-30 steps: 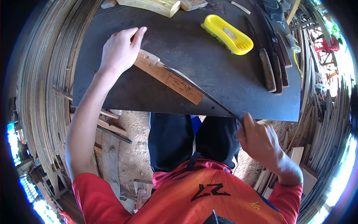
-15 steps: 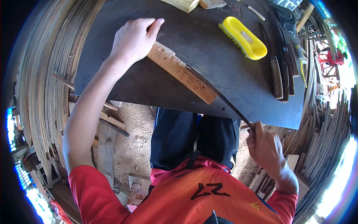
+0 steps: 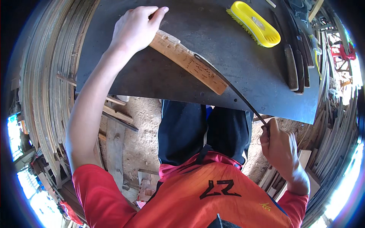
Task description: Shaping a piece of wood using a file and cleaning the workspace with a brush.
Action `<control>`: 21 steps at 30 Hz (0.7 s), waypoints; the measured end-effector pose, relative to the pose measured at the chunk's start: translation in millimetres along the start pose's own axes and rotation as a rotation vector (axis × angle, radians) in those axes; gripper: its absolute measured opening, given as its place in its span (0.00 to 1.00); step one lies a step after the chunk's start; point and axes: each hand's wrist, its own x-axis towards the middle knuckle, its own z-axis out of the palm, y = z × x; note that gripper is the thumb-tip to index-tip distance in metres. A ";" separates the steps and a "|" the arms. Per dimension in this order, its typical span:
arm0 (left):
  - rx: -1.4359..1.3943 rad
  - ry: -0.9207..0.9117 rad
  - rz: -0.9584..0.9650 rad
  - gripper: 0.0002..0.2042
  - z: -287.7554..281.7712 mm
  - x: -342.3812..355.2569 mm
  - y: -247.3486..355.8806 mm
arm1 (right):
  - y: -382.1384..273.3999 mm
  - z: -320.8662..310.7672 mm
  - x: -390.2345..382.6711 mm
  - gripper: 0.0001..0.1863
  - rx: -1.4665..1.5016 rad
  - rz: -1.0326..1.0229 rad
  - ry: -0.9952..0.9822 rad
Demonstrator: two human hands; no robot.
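A flat, pale-brown piece of wood (image 3: 190,64) with small dark marks lies slantwise on the dark table, its near end close to the front edge. My left hand (image 3: 135,28) is closed around its far left end, thumb stretched outward; the fingertips are hidden. In my closed right hand (image 3: 279,146), beyond the table's front edge, is the handle end of a long, thin dark metal file (image 3: 237,91). The file slants up to the left, and its tip rests along the right-hand edge of the wood.
On the dark table (image 3: 133,81), a yellow brush (image 3: 255,24) lies beyond the wood. Several wooden-handled tools (image 3: 292,68) line the right side. Stacked wooden strips (image 3: 42,83) stand at the left, with more planks (image 3: 330,144) at the right. My legs are under the table edge.
The whole view has shifted, so the table and its things sit higher in the picture. My right hand has drawn slightly toward me with the file; my left keeps its grip on the wood.
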 end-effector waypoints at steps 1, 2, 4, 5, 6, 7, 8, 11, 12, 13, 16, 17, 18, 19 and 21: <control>0.002 -0.014 0.009 0.24 0.4 1.2 0.3 | 0.1 1.8 -1.4 0.10 0.023 0.003 0.014; 0.015 -0.019 -0.005 0.24 -0.3 0.9 0.3 | -4.0 -0.5 6.5 0.10 0.012 -0.040 0.034; 0.008 0.041 0.027 0.24 7.3 -2.4 -11.2 | -17.7 -4.2 29.1 0.10 -0.036 -0.087 0.061; 0.002 0.094 0.048 0.24 10.1 -6.4 -16.1 | -24.3 -4.2 39.0 0.11 -0.083 -0.140 0.077; 0.023 0.150 0.078 0.24 12.1 -7.9 -20.3 | -29.2 -4.8 45.7 0.11 -0.084 -0.150 0.081; 0.017 0.143 0.074 0.24 8.8 -7.9 -16.5 | -29.7 -6.0 41.9 0.11 -0.084 -0.148 0.071; 0.018 0.050 0.020 0.24 2.6 -3.2 -8.9 | -26.8 -6.6 37.7 0.11 -0.067 -0.126 0.075; 0.002 -0.030 0.009 0.24 1.4 0.5 -2.4 | -11.0 -4.7 10.7 0.12 -0.048 -0.040 0.024; 0.018 -0.003 0.000 0.23 -0.8 0.6 0.5 | -9.1 -5.2 2.5 0.12 -0.053 -0.034 0.023; 0.035 0.024 -0.007 0.22 -2.9 0.9 4.0 | -9.4 -6.2 -3.3 0.12 -0.055 -0.028 0.023; 0.007 0.032 -0.010 0.25 1.7 -2.6 -3.8 | -11.9 -8.0 12.4 0.13 -0.002 -0.010 0.001; 0.004 0.028 0.003 0.25 1.3 -0.1 -2.5 | -11.9 -9.1 22.9 0.13 -0.001 -0.037 0.003; 0.024 0.011 -0.043 0.25 0.2 2.9 -0.5 | -20.7 -12.7 37.1 0.14 -0.019 -0.097 0.016; 0.037 -0.012 -0.093 0.25 0.2 1.9 2.9 | -27.4 -13.3 43.9 0.14 -0.018 -0.084 0.009; -0.009 -0.029 -0.131 0.25 -0.5 2.1 3.6 | -34.0 -9.6 54.0 0.14 -0.037 -0.176 0.096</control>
